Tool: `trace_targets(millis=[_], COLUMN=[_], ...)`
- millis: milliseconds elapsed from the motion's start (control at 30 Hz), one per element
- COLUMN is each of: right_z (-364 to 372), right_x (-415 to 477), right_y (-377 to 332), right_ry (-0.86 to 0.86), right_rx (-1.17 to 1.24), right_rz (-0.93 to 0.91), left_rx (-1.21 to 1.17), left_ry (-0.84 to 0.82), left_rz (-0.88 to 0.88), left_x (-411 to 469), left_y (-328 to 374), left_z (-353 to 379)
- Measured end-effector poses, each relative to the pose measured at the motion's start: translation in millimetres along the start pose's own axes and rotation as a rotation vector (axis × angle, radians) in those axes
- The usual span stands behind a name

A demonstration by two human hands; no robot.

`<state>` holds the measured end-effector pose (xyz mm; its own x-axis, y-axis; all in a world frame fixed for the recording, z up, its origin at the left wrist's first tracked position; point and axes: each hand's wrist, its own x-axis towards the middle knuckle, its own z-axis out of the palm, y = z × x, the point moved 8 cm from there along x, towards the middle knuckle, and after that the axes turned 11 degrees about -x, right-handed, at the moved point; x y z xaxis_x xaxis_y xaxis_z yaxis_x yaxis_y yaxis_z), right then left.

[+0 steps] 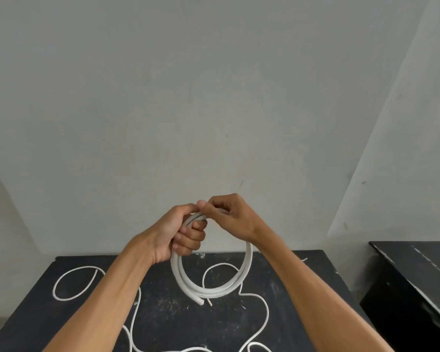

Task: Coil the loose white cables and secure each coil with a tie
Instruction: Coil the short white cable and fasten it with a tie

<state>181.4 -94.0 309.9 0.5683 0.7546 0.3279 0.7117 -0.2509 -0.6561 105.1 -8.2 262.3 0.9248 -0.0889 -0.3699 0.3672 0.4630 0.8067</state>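
A thick white cable coil (214, 288) hangs upright above the black table (163, 313), two or three loops wide, its cut end pointing down at the bottom. My left hand (181, 232) is shut around the coil's upper left part. My right hand (229, 212) pinches the top of the same coil, thumb and fingers closed on it right beside the left thumb. No tie can be made out between the fingers. A thinner loose white cable (262, 306) snakes over the table below in wide curves, with one loop (74, 283) at the left.
The table's surface is scuffed and dusty. A second black table (417, 270) stands to the right with a gap between. A plain pale wall (214, 97) rises directly behind the table's far edge.
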Motion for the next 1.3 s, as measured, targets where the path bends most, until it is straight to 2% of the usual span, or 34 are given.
trace_targets(millis=[133, 200, 333, 400, 500, 700, 833, 1000, 1100, 1300], right_z=[-12, -20, -37, -42, -50, -58, -56, -57, -69, -64], right_x=[-5, -8, -16, -16, -14, -15, -24, -43, -65, -130], right_y=[17, 26, 47, 50, 51, 68, 87, 135, 189, 340], right_ry=[0.08, 0.129, 0.223, 0.247, 0.253, 0.269, 0.244, 0.088, 0.092, 0.142], right_rx=[-0.221, -0.247, -0.168, -0.152, -0.132, -0.018, 0.046, 0.191, 0.307, 0.23], right_rz=[-0.016, -0.017, 0.052, 0.06, 0.067, 0.139, 0.194, 0.38, 0.557, 0.907], left_rx=[-0.06, -0.001, 0.341, 0.433, 0.472, 0.468, 0.491, 0.484, 0.45, 0.363], left_ry=[-0.013, 0.003, 0.121, 0.174, 0.225, 0.254, 0.27, 0.232, 0.233, 0.261], left_rz=[0.041, 0.108, 0.285, 0.37, 0.486, 0.553, 0.521, 0.447, 0.418, 0.279], left_x=[18, 26, 34, 36, 41, 51, 68, 98, 122, 184], left_y=[0, 6, 20, 26, 34, 40, 30, 1, -20, -77], left_z=[10, 13, 16, 18, 20, 25, 30, 41, 48, 49])
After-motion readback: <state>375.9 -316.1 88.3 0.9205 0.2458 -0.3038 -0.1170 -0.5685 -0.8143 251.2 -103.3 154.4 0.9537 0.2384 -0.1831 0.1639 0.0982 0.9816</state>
